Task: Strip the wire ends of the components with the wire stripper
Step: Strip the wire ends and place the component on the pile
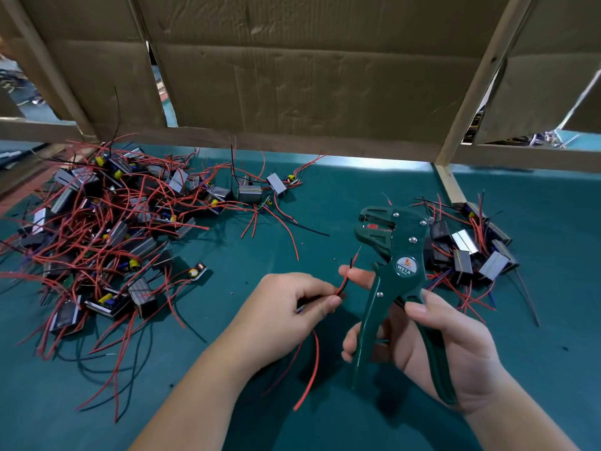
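Wire stripper (pixel 406 242): dark green pistol-type tool with silver rivets, held above the bench (pixel 341 196) at centre right. The long axis runs near upright in the view, with the head away from the person and the two handles splayed back towards them. The jaws face left and stand apart, with a red part showing between them. A round badge below the pivot reads "W01A"; the smaller print beneath it is too small to read.

Right hand (pixel 439 346): fingers and thumb curled round both handles.

Left hand (pixel 289 307): pinches a red and black wire pair (pixel 344 281) between thumb and forefinger. The ends point up and right towards the stripper head, just beside it and not touching it. A thin bare tip shows on the red wire. A red wire tail (pixel 312 369) hangs below the hand.

Large pile of components (pixel 107 222): boxed units with tangled red and black leads, on the bench at left.

Smaller pile (pixel 471 249): the same units, just behind the stripper at right.

Bench surface: teal-green mat.

Cardboard sheets (pixel 309 76) on a wooden frame (pixel 481 79) stand behind.
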Tool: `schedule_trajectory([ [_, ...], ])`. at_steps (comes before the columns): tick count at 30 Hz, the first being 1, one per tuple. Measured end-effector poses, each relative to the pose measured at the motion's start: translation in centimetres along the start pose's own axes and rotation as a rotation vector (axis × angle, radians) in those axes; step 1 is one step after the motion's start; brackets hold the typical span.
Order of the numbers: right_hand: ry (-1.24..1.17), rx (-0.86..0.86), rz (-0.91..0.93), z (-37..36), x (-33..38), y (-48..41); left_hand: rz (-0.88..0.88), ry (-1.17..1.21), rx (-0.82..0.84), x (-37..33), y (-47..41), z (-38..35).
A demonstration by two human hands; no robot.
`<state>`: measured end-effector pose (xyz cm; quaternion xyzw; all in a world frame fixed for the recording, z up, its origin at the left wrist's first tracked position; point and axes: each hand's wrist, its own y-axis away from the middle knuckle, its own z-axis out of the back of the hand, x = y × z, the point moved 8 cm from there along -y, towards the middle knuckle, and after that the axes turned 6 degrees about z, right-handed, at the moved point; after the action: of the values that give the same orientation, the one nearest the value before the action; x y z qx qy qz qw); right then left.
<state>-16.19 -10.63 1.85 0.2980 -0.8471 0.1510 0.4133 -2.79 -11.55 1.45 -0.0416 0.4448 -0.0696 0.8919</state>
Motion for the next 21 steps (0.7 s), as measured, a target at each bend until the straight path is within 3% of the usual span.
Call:
schedule_trajectory([
  [6, 0.018, -0.024, 0.015, 0.2, 0.0, 0.0, 0.036, 0.049, -0.093, 0.7, -0.3, 1.3],
  [12, 0.027, -0.021, 0.051, -0.1, 0.0, -0.1, 0.188, 0.385, 0.089, 0.7, -1.5, 0.2],
  [16, 0.028, -0.048, 0.044, 0.2, 0.0, -0.1, 0.195, 0.294, 0.167, 0.1, -2.4, -0.1],
  [21, 0.025, -0.067, 0.058, 0.6, 0.4, 0.0, 0.286, 0.413, -0.013, 0.1, -2.7, 0.4],
])
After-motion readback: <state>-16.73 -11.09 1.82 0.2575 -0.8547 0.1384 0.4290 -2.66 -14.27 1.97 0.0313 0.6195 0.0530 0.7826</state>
